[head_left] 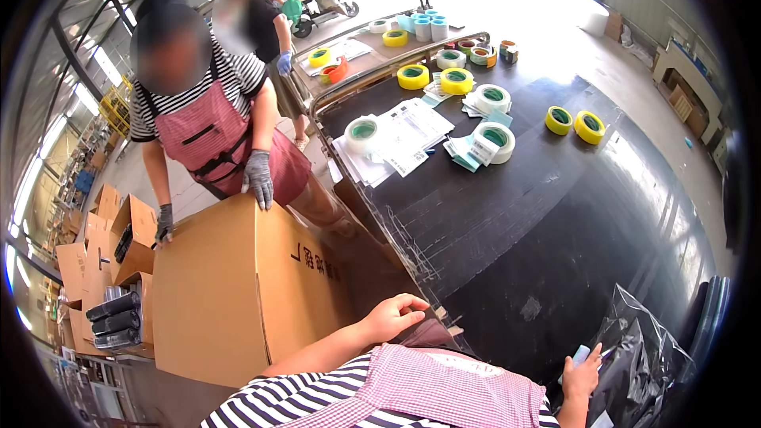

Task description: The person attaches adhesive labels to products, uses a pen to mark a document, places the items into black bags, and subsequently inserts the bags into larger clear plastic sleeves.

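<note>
While the left hand (394,315) rests open beside the carton (238,293), the right hand (583,376) grips a pale blue object (579,357).

This is a packing warehouse: a long dark table (515,214) carries many tape rolls (412,75) and paper labels (408,139), cardboard boxes (238,285) stand stacked on the concrete floor (650,87), and aproned workers handle them.

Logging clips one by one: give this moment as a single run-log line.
left hand: rests at cardboard box edge | right hand: holds small light-blue object by clear plastic bag | co-worker's gloved hands: on box top
</note>
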Demonstrator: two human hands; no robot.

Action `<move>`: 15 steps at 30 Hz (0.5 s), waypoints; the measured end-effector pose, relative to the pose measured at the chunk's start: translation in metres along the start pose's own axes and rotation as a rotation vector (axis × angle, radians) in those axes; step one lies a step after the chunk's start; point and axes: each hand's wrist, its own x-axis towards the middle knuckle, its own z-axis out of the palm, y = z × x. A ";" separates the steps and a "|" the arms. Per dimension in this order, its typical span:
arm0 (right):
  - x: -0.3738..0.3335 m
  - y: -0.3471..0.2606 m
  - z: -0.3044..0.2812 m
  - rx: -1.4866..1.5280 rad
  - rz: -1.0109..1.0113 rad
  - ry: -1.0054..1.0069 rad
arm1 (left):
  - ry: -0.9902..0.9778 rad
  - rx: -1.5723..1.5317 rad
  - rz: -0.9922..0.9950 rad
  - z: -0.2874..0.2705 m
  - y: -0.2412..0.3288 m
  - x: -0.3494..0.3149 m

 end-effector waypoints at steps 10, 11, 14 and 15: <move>-0.001 -0.171 -0.066 0.477 -0.377 0.215 | 0.572 0.079 0.177 -0.170 -0.057 0.201; -0.005 -0.201 -0.071 0.557 -0.396 0.144 | 0.661 0.189 0.105 -0.193 -0.050 0.216; 0.000 -0.299 -0.069 0.667 -0.553 -0.024 | 0.820 0.494 0.317 -0.265 -0.092 0.271; 0.004 -0.333 -0.068 0.658 -0.651 -0.049 | 0.760 0.563 0.256 -0.282 -0.097 0.281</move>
